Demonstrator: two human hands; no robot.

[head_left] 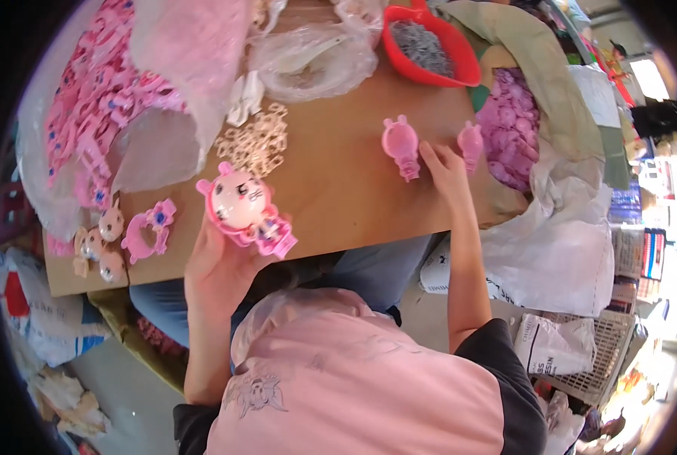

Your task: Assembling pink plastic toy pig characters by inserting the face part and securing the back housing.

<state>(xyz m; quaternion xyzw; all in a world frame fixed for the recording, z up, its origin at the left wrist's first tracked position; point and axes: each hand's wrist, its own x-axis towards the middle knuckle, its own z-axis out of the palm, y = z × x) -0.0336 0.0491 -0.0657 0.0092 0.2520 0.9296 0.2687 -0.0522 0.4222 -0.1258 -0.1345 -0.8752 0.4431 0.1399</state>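
Note:
My left hand (221,265) grips a pink plastic toy (240,205) shaped like a rabbit figure, with a pale face piece set in its eared frame. It is held above the table's near edge, face up. On the table at the right, my right hand (446,167) has its fingertips beside a pink rabbit-shaped shell (400,144); whether they touch it I cannot tell. Its fingers are stretched out, with nothing seen between them. A second pink shell (470,144) lies just right of that hand.
Small cream-coloured links (256,140) lie piled at centre left. A red scoop (467,72) holds grey metal parts. Pink parts fill a sack (511,114) at right and a clear bag (88,83) at left. Face pieces (111,224) and a pink frame (149,231) lie near left.

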